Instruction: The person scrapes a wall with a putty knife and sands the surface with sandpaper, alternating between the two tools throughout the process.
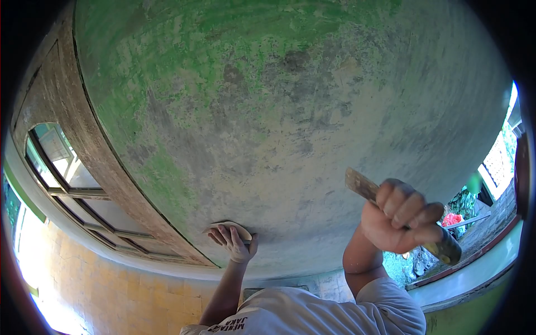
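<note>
— Left of the wall (290, 111) first?
— Brown wooden window frame (84, 192), butted against the wall's left edge. Yellow tiled floor (111, 290) below that.
— Then, lower on the wall?
— Left hand (234, 243), pressed to the wall low down, left of its middle. Fingers draped over a pale rounded pad (230, 225), holding it flat against the grey, green-streaked plaster.
— Touching the wall, then?
— Touching, yes, with only the upper rim showing above the fingers.
— Further right?
— Right hand (399, 218), raised in front of the wall's lower right part. Fist closed tight round a long worn tool (360, 186), slanted, one end poking up-left of the knuckles, the darker end down-right. Cannot tell whether that tool meets the wall.
— And below the wall?
— White shirt (312, 315) with dark lettering, between the two forearms.
</note>
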Demonstrator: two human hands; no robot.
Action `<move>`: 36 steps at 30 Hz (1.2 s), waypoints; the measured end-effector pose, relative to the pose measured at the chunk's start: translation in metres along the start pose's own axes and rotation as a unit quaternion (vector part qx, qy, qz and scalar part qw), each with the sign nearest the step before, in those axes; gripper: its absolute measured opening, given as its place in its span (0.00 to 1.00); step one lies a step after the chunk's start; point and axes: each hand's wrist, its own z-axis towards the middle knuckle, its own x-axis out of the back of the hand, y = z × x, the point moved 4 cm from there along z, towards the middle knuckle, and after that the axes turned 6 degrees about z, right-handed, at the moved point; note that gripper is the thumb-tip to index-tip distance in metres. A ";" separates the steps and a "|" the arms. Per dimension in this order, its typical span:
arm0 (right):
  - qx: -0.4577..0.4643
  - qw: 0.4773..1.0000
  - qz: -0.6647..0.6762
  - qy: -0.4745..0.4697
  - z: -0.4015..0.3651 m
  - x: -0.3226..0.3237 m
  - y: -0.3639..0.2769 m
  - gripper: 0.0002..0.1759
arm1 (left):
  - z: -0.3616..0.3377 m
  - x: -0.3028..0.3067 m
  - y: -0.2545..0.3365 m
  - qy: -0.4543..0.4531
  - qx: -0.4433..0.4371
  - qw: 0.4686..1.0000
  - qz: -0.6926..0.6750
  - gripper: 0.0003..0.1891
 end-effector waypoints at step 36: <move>0.020 0.999 0.045 0.019 -0.002 -0.007 -0.005 0.22 | 0.005 0.001 0.002 0.004 -0.001 1.000 0.009 0.42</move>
